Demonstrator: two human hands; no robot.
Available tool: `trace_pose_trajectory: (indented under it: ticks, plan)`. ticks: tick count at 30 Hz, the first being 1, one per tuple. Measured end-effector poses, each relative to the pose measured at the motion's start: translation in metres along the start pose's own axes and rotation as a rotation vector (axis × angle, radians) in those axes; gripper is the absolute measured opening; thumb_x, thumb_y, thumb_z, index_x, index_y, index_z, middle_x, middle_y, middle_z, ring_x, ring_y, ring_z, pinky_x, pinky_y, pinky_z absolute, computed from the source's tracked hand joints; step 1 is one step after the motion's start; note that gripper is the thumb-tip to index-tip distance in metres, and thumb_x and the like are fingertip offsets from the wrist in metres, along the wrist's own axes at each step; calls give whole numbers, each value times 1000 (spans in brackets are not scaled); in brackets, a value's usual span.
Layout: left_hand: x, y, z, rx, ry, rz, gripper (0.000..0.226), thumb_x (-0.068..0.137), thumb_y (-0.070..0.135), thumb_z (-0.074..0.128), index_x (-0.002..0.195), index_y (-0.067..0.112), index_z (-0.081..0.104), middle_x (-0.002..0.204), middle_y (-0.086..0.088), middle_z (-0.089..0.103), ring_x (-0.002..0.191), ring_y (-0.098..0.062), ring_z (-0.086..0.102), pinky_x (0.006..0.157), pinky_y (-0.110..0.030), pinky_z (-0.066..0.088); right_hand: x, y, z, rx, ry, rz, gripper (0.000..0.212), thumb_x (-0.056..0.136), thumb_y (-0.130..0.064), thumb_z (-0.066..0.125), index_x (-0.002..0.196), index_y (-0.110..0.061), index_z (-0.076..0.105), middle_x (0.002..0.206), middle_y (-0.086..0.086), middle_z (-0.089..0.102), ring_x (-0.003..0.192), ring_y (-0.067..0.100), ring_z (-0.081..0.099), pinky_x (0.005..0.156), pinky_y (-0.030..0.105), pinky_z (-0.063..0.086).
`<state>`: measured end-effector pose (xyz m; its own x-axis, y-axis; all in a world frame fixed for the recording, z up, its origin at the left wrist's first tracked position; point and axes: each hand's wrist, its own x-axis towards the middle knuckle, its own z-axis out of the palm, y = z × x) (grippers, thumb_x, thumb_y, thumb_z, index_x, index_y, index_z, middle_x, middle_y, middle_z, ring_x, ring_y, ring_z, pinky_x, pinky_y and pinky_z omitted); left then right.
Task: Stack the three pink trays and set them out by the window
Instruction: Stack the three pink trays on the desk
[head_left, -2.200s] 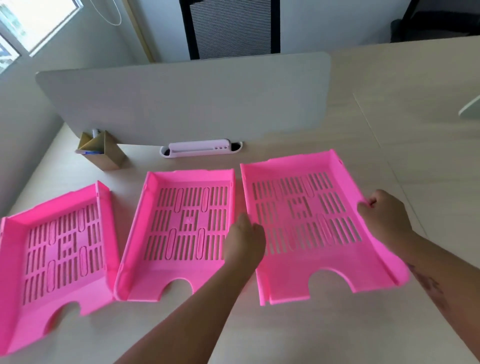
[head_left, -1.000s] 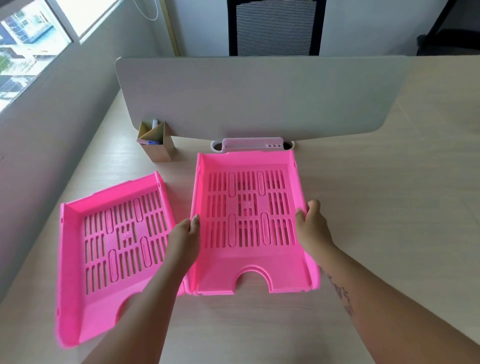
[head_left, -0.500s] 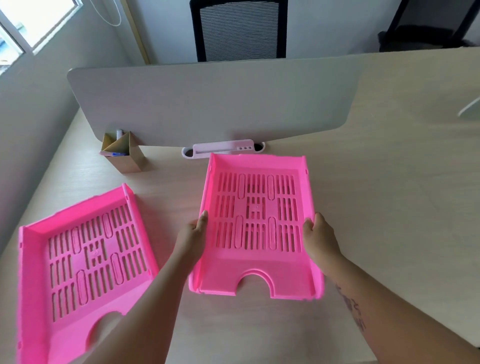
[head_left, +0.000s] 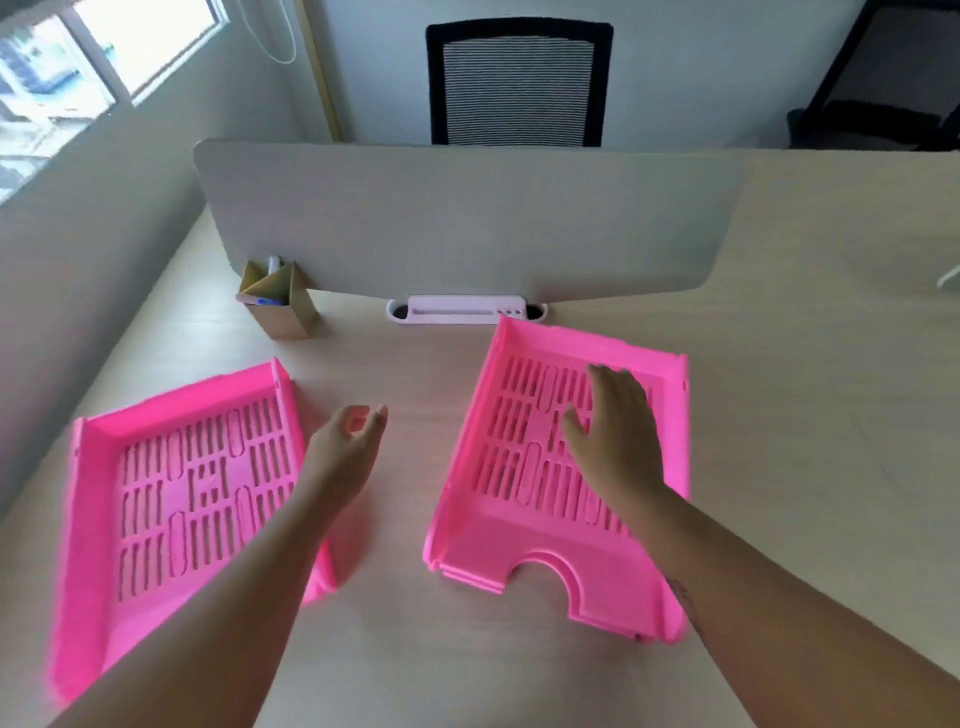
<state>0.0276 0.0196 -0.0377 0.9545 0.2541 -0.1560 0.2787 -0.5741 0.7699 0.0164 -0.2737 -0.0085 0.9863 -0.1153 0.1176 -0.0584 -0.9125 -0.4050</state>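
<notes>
Pink plastic fills most of the desk (head_left: 779, 426): a stack of letter trays (head_left: 498, 525) sits right of centre, its slotted floor facing up and its notched front edge toward the person, with a second rim peeking out beneath that front edge. How many trays are nested there cannot be told. A single pink tray (head_left: 150, 499) lies well apart on the left, angled, on the window (head_left: 78, 67) side of the desk.

The right hand (head_left: 618, 431) is spread over the slotted floor of the stack, fingers apart and gripping nothing; whether the palm touches the plastic is unclear. The left hand (head_left: 345, 452) hangs over bare desk between the two, just beside the single tray's right wall, fingers loosely curled and holding nothing.

Behind the trays stands a grey divider panel (head_left: 467, 218), with a white pen holder (head_left: 465, 310) at its foot and a tan cardboard organiser (head_left: 283, 306) to the left. A black mesh chair (head_left: 519, 83) stands beyond the panel.
</notes>
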Motion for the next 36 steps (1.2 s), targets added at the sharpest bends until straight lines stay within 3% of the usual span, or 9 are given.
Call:
trace_pose_trajectory:
  ticks: [7,12,15,18,20,22,26,31,36]
  plan:
    - [-25,-75,-118,157,223,-91,50,96,38,54,131,2,55,131,-20,61,118,-32,57,100,-48,46,10,-154,67,119,-150,-374,46,87,-18,61,129,2,56,130,19,58,125,37,48,110,42,34]
    - [-65,-137,-174,275,371,-241,49,91,37,57,129,7,52,118,-16,60,110,-33,52,95,-50,43,-23,-229,115,173,-319,-460,52,90,-25,56,137,-4,49,140,13,51,130,29,43,107,40,39]
    - [-81,-175,-182,230,365,-354,57,88,40,59,134,11,44,119,-8,52,110,-26,45,92,-52,44,-45,-247,142,198,-436,-376,54,91,-24,55,140,-6,43,143,10,48,125,28,48,96,37,44]
    - [-85,-203,-173,94,317,-472,61,89,36,60,140,11,38,126,-9,52,112,-29,53,93,-55,51,-57,-244,164,184,-594,-132,63,95,-22,50,152,-9,25,154,12,37,131,31,47,101,37,43]
    - [-85,-217,-167,17,293,-517,45,96,29,54,134,7,46,121,-12,59,97,-25,61,82,-47,58,-60,-243,172,214,-638,5,58,96,-18,46,150,-10,29,143,18,50,119,34,56,94,37,47]
    - [-84,-226,-170,53,288,-506,26,100,20,47,115,2,56,109,-15,65,80,-21,62,62,-32,54,-61,-245,174,303,-623,41,41,94,-11,43,134,-11,50,122,16,65,95,31,63,80,36,51]
    - [-74,-211,-194,100,321,-383,27,99,18,43,96,1,63,86,-14,66,74,-34,62,57,-40,51,-50,-255,159,493,-501,92,26,88,-7,45,107,-12,63,90,6,66,69,22,58,56,27,45]
    - [-72,-164,-209,167,413,-217,26,96,17,49,81,1,64,65,-11,60,49,-20,48,39,-26,32,-35,-253,124,542,-334,115,6,85,-10,53,91,-10,55,72,-1,55,54,11,47,45,23,32]
    - [-57,-102,-177,102,422,-52,20,97,21,49,97,11,66,78,1,65,61,-6,58,41,-18,38,-23,-207,77,541,-158,133,11,91,-6,45,98,-10,38,71,-2,44,52,12,43,43,25,30]
